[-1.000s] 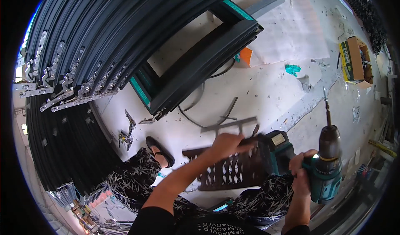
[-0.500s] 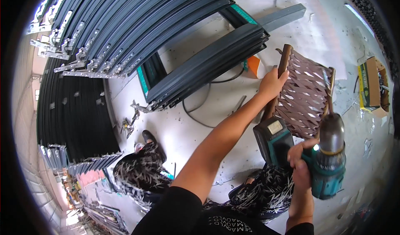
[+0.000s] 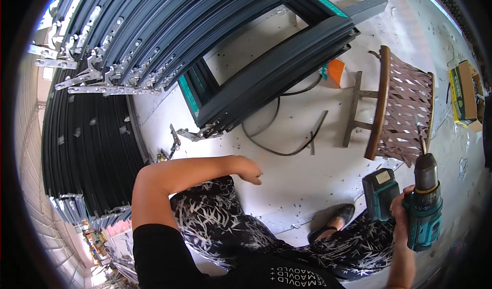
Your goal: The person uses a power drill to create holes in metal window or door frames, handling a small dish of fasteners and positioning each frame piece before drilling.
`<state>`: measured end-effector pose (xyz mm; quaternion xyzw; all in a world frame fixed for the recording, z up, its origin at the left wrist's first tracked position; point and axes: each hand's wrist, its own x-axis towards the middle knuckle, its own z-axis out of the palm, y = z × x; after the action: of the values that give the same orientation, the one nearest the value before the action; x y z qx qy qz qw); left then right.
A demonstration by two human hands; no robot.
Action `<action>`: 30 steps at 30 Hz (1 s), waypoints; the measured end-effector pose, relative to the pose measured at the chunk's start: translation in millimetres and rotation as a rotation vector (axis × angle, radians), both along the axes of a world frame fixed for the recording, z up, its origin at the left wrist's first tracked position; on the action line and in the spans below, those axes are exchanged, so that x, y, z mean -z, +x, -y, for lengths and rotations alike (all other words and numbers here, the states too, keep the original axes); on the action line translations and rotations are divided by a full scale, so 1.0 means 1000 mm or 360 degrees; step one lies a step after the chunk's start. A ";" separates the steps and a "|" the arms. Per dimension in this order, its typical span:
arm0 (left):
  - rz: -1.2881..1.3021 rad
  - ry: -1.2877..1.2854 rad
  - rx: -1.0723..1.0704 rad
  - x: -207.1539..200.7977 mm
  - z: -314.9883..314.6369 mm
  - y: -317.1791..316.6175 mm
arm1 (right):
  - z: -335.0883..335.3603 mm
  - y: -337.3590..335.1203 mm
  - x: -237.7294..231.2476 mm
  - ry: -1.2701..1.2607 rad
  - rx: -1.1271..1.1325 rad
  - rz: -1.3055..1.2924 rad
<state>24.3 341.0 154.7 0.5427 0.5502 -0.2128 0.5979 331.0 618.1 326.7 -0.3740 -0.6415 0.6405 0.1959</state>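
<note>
My right hand (image 3: 401, 210) is wrapped round the grip of a teal and black cordless drill (image 3: 424, 214), held at the lower right. The drill's bit points away from me, and its tip overlaps the near edge of a low stool (image 3: 407, 102) with a brown woven-strap seat and wooden rails; I cannot tell whether they touch. My left hand (image 3: 249, 170) hangs above the pale floor in front of my knee, its fingers curled and no object visible in them. Ahead of it, dark grey frames (image 3: 277, 74) with metal hinge arms lie stacked.
A black cable (image 3: 271, 150) loops over the floor beside a thin metal strip (image 3: 312, 143). An orange and white piece (image 3: 337, 73) lies near the frames. At far right stands an open yellow-green carton (image 3: 464, 97). More dark profiles (image 3: 92, 140) are piled at left.
My left hand has let go of the stool's rail and swung left and nearer to me. The drill has shifted slightly right, and my view has turned, moving the stool rightward in the picture.
</note>
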 end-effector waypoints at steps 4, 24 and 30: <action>0.0188 0.0014 -0.0265 0.034 0.063 -0.053 | 0.039 -0.050 -0.040 0.0859 -0.0459 0.0999; 0.0530 0.0674 -0.1673 0.168 0.145 -0.116 | 0.262 -0.135 0.133 0.0124 -0.0594 0.0267; -0.0023 0.0409 -0.0705 -0.002 0.191 -0.154 | 0.292 -0.142 0.178 -0.0070 -0.0311 -0.0005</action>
<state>-129.4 150.0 156.4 0.4789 0.6825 -0.0088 0.5520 188.5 326.0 148.7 -0.3128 -0.6604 0.6711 0.1252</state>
